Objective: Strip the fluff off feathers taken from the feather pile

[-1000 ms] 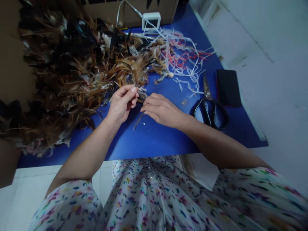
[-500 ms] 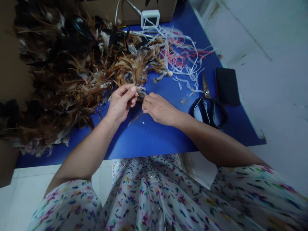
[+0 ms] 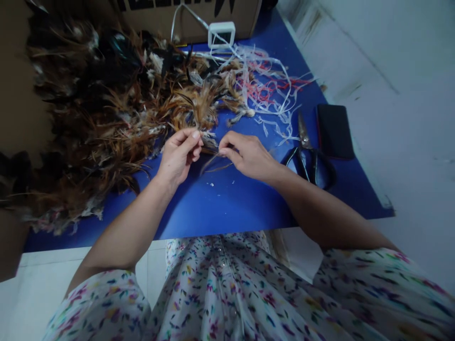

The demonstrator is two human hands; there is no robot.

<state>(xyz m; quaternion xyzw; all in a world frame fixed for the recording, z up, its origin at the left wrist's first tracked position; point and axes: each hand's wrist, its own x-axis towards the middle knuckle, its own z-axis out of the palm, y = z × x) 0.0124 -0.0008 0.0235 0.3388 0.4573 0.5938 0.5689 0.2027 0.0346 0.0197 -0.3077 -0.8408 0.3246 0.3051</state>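
My left hand [image 3: 178, 154] pinches the quill ends of a small bunch of brown feathers [image 3: 199, 111] at the edge of a big heap of brown and black feathers [image 3: 106, 109]. Close beside it, my right hand [image 3: 245, 154] pinches one or two thin loose feathers [image 3: 215, 166] that trail down over the blue table [image 3: 220, 203]. The fingertips of both hands nearly meet.
Black-handled scissors [image 3: 308, 156] lie right of my right hand, next to a black rectangular case [image 3: 334, 130]. Tangled white and red plastic strips [image 3: 266, 85] lie behind. A cardboard box [image 3: 192, 14] and a small white frame [image 3: 222, 33] stand at the back edge.
My right hand has lifted off the table and turned into a pinch, drawing thin feathers up toward the bunch in my left hand, which has stayed put.
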